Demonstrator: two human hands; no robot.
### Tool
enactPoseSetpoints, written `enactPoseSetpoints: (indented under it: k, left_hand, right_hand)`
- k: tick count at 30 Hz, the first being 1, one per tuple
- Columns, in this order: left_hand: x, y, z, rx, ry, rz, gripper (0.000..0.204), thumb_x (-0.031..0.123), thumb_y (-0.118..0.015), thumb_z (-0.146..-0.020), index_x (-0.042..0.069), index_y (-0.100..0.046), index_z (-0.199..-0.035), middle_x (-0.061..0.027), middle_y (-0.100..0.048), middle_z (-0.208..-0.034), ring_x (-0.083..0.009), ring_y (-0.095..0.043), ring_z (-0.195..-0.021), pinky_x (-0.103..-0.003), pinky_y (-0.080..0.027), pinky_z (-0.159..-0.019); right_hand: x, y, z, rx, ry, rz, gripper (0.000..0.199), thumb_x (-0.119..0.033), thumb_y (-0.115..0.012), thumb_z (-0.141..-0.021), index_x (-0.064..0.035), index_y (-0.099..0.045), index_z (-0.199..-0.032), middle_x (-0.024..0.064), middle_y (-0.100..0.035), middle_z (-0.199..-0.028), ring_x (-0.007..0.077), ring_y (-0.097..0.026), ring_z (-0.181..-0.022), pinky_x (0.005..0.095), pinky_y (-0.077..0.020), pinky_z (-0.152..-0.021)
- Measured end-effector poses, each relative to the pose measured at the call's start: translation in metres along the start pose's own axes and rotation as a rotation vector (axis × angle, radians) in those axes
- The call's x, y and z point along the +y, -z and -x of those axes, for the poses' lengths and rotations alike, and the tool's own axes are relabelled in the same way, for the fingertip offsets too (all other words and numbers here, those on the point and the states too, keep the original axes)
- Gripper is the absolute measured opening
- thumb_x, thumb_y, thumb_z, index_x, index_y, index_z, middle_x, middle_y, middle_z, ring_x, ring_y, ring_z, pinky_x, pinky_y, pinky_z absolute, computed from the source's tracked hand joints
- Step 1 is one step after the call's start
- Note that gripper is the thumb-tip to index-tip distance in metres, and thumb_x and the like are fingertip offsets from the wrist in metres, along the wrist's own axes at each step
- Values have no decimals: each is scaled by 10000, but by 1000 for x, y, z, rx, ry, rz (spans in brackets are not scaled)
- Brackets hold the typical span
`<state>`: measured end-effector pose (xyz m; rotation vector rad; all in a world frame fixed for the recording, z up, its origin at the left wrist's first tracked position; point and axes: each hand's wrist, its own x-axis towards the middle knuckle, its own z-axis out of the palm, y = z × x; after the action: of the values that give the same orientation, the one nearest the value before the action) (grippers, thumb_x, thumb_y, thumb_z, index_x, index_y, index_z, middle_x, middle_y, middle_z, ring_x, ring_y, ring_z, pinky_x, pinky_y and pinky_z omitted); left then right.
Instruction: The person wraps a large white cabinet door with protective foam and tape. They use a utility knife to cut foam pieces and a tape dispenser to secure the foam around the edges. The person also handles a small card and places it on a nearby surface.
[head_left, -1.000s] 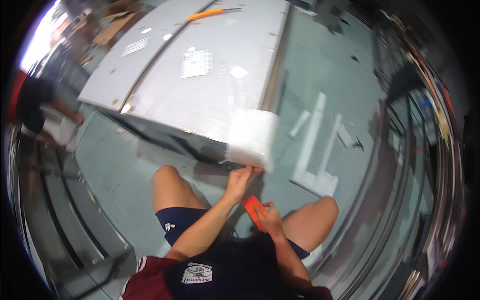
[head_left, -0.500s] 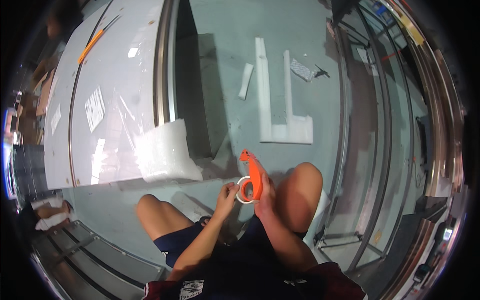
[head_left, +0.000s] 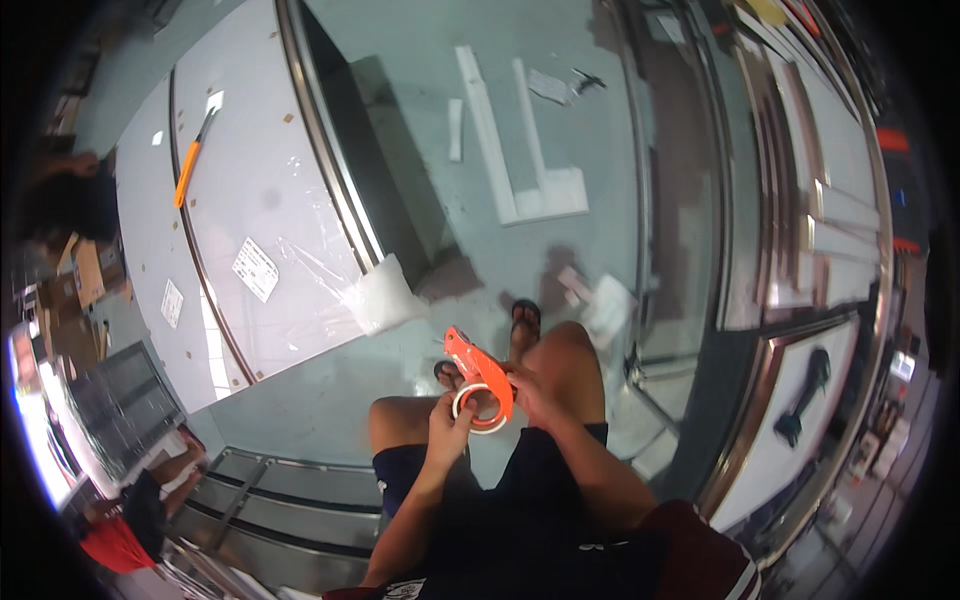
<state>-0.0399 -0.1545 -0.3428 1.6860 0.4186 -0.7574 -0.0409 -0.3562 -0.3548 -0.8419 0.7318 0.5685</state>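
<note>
My right hand (head_left: 530, 394) grips the dispenser (head_left: 484, 363); my left hand (head_left: 448, 420) pinches the tape roll (head_left: 487, 429) on the dispenser's left. Apparent step: roll handling; next move calls for steadiness.

Around me spreads a grey-green floor (head_left: 420, 60). A barred metal frame (head_left: 240, 500) sits low on my left, pale panels (head_left: 845, 235) line my right, and bright light (head_left: 38, 425) glares at far left, near cardboard boxes (head_left: 88, 272).
</note>
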Motion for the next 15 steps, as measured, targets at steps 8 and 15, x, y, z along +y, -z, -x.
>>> enactPoseSetpoints:
  k: [8,15]
  left_hand:
    - [94,54,83,-73,-5,-189,195,132,-698,-941,-41,-653,-1020,-89,-698,-879,-131,-646,-819,-299,-514,-728]
    - [140,77,84,-4,-42,-243,165,120,-690,-939,-33,-650,-985,-46,-658,-757,-94,-561,-670,-288,-464,-619]
  right_hand:
    - [-53,-83,109,33,212,640,661,-252,-799,-848,30,-505,-1369,171,-683,-1180,234,-703,-1030,368,-574,-831]
    - [-72,-130,114,145,284,731,618,-230,-699,-833,31,-497,-1356,249,-690,-1051,386,-703,-986,434,-545,-855]
